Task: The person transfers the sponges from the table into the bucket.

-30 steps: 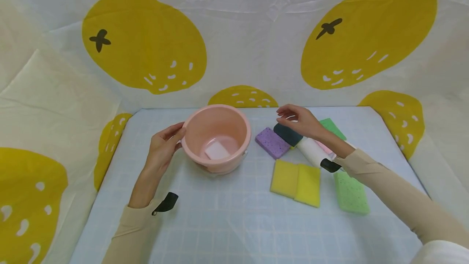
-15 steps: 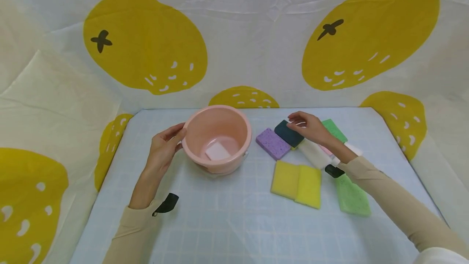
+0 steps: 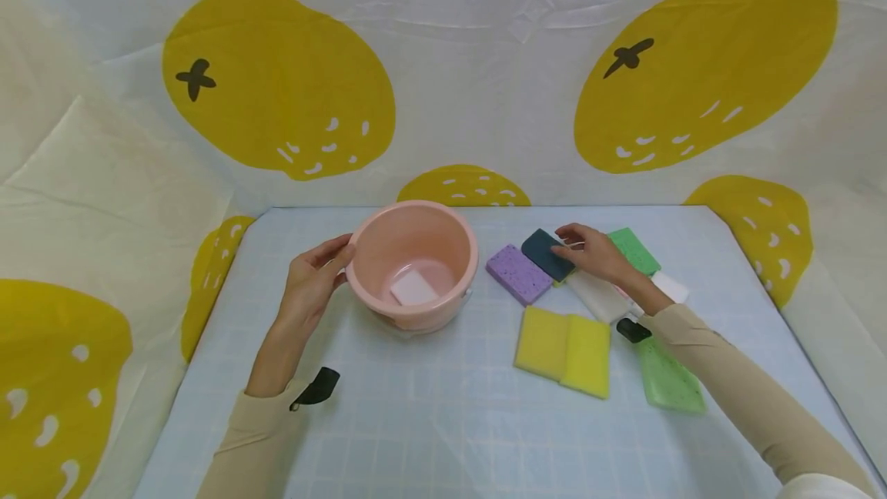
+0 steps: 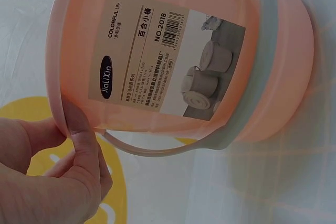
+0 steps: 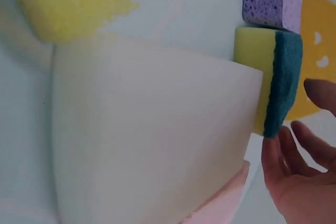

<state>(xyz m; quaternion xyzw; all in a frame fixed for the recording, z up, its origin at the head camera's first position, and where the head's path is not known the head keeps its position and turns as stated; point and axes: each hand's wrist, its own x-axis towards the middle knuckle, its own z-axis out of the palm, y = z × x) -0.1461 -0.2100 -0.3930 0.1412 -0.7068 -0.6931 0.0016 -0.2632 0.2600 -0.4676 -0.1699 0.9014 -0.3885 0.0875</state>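
Note:
My left hand (image 3: 308, 287) pinches the rim of a pink bucket (image 3: 412, 233) between thumb and fingers; the left wrist view shows the bucket's label (image 4: 168, 56) and handle (image 4: 157, 150). A flat white piece (image 3: 413, 288) lies inside the bucket. At the right, my right hand (image 3: 597, 252) hovers at the end of a yellow sponge with a dark green scouring side (image 3: 543, 252). In the right wrist view its fingertips (image 5: 270, 148) are at that sponge's lower end, thumb apart from it; whether they touch cannot be told. A purple sponge (image 3: 518, 274) sits beside it.
A white block (image 3: 596, 296) lies under my right wrist, with something pink (image 5: 223, 198) beside it. Two yellow sponges (image 3: 563, 351) lie side by side nearer me. A light green sponge (image 3: 671, 383), a green one (image 3: 634, 249) and a white piece (image 3: 671, 287) are further right.
My right hand has moved right and lowered from above the dark green and yellow sponge to its right end. The left hand stays on the bucket rim.

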